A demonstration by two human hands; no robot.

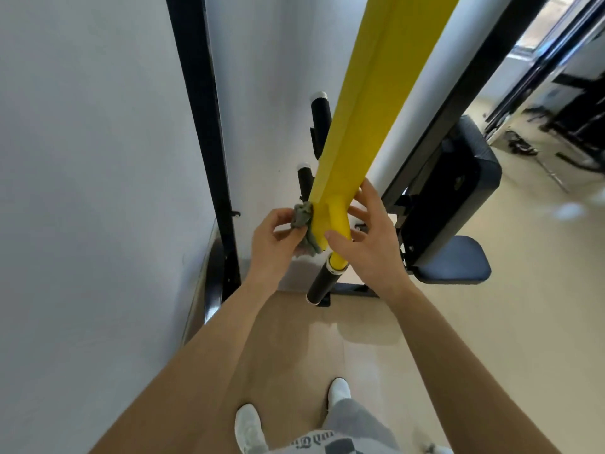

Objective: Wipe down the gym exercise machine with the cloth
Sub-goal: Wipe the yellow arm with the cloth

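White trainers (pixel 248 424) on a beige floor (pixel 491 322), both hands up at the gym machine's yellow lever arm (pixel 353 136)
Left hand (pixel 275 244) pinches a bunched grey-green cloth (pixel 302 217) in curled fingers, touching the arm's lower left edge; right hand (pixel 370 244) holds the same end, thumb in front, fingers loosely bent round the far side. White wall (pixel 82 191) and black upright (pixel 203 126) at left, dark padded seat (pixel 455 260) at right
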